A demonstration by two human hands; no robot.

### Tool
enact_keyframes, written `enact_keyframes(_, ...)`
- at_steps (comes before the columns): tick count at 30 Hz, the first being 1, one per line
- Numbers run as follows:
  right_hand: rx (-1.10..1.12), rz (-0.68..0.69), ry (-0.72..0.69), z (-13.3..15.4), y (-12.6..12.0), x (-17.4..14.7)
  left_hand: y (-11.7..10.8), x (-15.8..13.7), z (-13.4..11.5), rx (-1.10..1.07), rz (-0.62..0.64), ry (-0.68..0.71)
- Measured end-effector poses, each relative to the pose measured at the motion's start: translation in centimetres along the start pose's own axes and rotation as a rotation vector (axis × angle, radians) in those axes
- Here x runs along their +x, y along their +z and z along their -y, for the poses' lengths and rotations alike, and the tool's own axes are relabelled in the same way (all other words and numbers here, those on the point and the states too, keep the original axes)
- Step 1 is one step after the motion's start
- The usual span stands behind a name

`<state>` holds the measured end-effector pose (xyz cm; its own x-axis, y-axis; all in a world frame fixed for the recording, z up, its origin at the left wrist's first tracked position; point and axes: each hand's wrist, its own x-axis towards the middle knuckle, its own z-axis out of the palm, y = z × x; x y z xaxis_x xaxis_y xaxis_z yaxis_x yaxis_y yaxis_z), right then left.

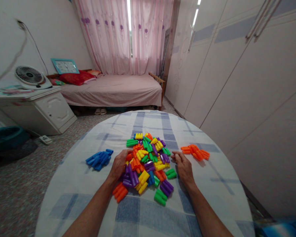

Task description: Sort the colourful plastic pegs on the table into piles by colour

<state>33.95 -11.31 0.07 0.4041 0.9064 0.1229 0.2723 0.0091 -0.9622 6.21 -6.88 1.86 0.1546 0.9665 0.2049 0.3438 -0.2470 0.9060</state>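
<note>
A mixed heap of plastic building blocks (148, 157), made of joined tubes in yellow, green, purple, orange and blue, lies mid-table. At its left edge, my left hand (118, 165) has its fingers curled round an orange block (129, 157); part of the fingers is hidden. My right hand (184, 167) rests just right of the heap, fingers bent in and nothing visible in them. Nearest to it is a loose green block (171, 173). A pile of blue blocks (100, 159) sits left of my left hand, and a pile of orange blocks (196, 152) beyond my right hand.
The round table wears a blue-and-white checked cloth (150, 121). Tall white wardrobes (236, 95) run along the right. A bed (118, 87) stands at the back under pink curtains. On the left are a white cabinet (55, 110) with a fan (31, 76) and a teal tub (8, 138).
</note>
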Motion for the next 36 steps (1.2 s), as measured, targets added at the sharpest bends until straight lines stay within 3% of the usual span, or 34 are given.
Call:
enact_keyframes(10,-0.037,0.003,-0.015,0.0,0.0,-0.1,-0.1,0.1,0.5,0.031,0.018,0.012)
enact_keyframes(17,-0.305,0.026,-0.509,2.1,0.6,-2.1,0.1,0.2,0.7,-0.039,0.02,-0.015)
enact_keyframes(20,-0.399,0.097,-0.594,3.3,0.9,-2.7,0.1,0.2,0.5,-0.048,0.013,0.003)
enact_keyframes(28,-0.612,0.168,-0.552,7.2,1.2,-1.0,0.0,0.2,0.5,-0.052,0.009,0.018)
enact_keyframes(36,-0.713,0.072,-0.516,5.2,4.5,0.8,0.0,0.1,0.4,-0.06,0.013,0.022)
